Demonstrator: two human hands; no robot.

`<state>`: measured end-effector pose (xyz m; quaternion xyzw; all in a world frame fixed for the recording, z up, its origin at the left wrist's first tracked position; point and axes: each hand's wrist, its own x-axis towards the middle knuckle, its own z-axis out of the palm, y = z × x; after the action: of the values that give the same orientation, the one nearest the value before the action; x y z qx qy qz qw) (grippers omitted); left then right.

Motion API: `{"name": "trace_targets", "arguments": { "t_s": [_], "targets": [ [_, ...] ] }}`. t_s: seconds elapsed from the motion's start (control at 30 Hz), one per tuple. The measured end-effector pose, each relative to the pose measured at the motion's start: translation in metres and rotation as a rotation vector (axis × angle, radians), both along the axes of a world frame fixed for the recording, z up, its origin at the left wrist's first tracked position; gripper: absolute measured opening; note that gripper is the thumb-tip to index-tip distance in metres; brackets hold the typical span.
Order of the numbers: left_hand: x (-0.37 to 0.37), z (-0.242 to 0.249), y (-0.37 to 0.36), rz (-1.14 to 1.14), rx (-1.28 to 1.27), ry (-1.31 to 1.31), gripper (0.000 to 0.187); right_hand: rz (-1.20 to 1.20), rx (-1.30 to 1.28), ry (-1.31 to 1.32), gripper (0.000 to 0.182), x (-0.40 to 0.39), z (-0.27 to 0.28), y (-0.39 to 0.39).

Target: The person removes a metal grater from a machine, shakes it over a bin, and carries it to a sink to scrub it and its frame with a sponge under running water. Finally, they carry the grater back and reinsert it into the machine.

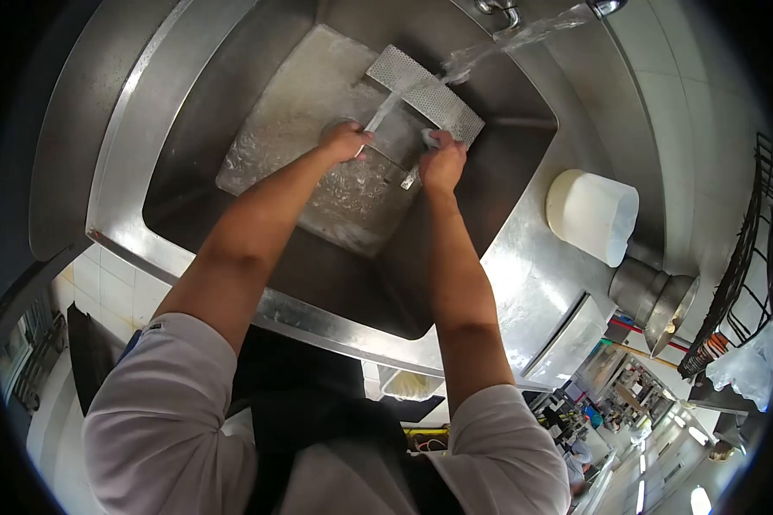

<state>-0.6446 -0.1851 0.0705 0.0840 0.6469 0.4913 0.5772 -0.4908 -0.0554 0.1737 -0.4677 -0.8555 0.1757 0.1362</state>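
Observation:
A perforated metal piece (425, 94) with a frame of flat bars stands in the deep steel sink (206, 154), over shallow, bubbling water (343, 193). My left hand (348, 142) is closed around the bar on its left side. Near the right bar, my right hand (444, 163) is closed on a small whitish wad (429, 137), partly hidden by the fingers. Running water (481, 56) streams from the faucet (605, 7) at the upper right onto the perforated panel.
A cut-open white plastic jug (588, 215) stands on the steel counter right of the sink. Beyond it lie a metal pot (653, 296) and a dark wire rack (734, 275) with a plastic bag (743, 369). A second tap (502, 13) sits at the sink's back edge.

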Motion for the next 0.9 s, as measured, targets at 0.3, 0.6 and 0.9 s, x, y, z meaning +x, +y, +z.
{"name": "trace_targets", "arguments": {
  "t_s": [0.3, 0.6, 0.9],
  "targets": [
    [-0.006, 0.029, 0.009, -0.203, -0.230, 0.752, 0.040, -0.021, -0.549, 0.132, 0.030, 0.053, -0.105, -0.044],
    [-0.004, -0.009, -0.005, -0.067, -0.172, 0.626, 0.035, 0.464, -0.015, -0.478, 0.020, -0.010, -0.029, -0.032],
    [-0.005, 0.004, -0.008, 0.034, -0.115, 0.543, 0.032, 0.998, -0.002, -0.863, 0.016, -0.059, -0.011, 0.002]
  ]
}}
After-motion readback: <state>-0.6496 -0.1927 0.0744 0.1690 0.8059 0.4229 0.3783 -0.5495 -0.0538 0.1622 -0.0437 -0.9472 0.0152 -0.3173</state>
